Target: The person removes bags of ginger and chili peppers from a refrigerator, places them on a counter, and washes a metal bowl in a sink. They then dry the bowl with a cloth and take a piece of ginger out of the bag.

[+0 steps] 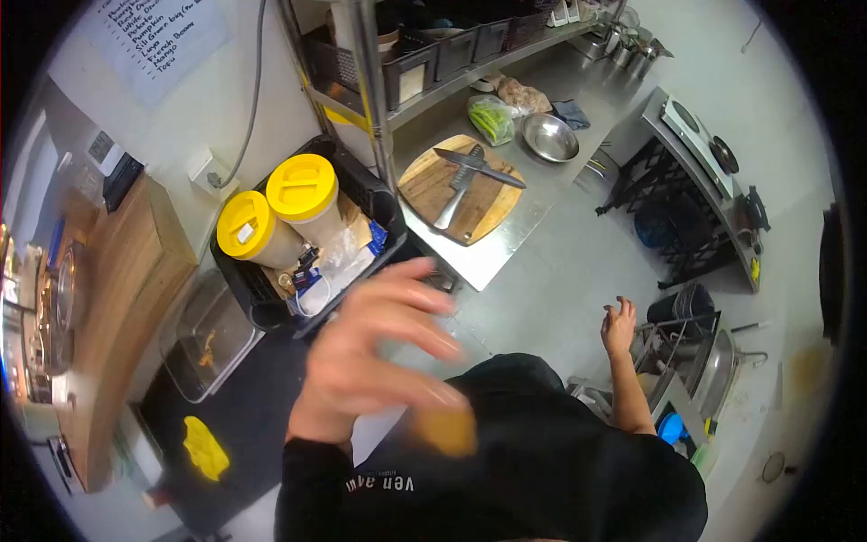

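Close to the camera, my left hand [379, 348] is raised, its fingers curved and spread apart, slightly blurred. An orange-brown blurred patch [447, 431] shows just below its lowest finger; I cannot make out what it is. Farther right, my right hand [619, 327] hangs over the grey floor, fingers apart and holding nothing. Nearest my left hand is a black crate [262, 312] with two yellow-lidded containers [302, 185]. Beyond it, two knives [479, 169] lie crossed on a wooden cutting board [420, 185].
A steel counter [533, 212] bears a metal bowl [550, 138] and bagged green vegetables [490, 121]. Shelving [470, 77] stands above it. At left are a clear tray [217, 339] and a yellow cloth [206, 449]. A sink [718, 370] and dark bin [691, 303] are at right.
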